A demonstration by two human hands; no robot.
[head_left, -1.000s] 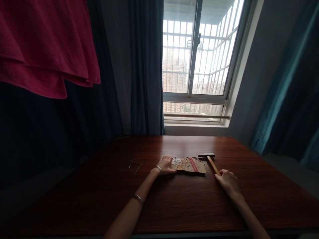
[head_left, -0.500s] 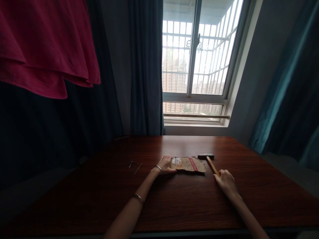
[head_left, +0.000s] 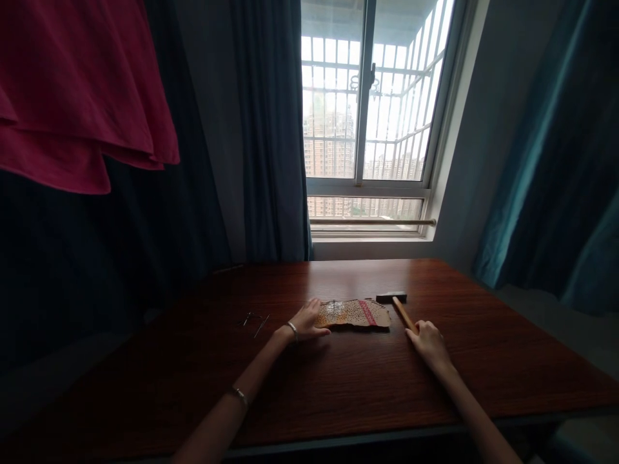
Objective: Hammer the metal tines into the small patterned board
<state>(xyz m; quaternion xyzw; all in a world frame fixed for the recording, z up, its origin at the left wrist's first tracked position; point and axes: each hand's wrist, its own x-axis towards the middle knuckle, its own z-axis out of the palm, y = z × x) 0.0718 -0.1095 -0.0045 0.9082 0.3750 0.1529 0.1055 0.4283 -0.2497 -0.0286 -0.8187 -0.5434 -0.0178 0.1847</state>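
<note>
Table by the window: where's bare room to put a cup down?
Bare wood: the table's right side past the hammer and right hand, the far strip below the window, and the near edge in front of both hands. Crowded mid-table: small metal tools, left hand, patterned sheet and hammer lie in a row.

text: none readable | labels: none | brands: none | numbers: none | signs: none | note: spotted piece (head_left: 353, 314) on the bench (head_left: 338, 380) bears dots and a pink band, no letters

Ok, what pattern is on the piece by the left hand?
Tan piece with dark dots and a pink stripe; head view.
</note>
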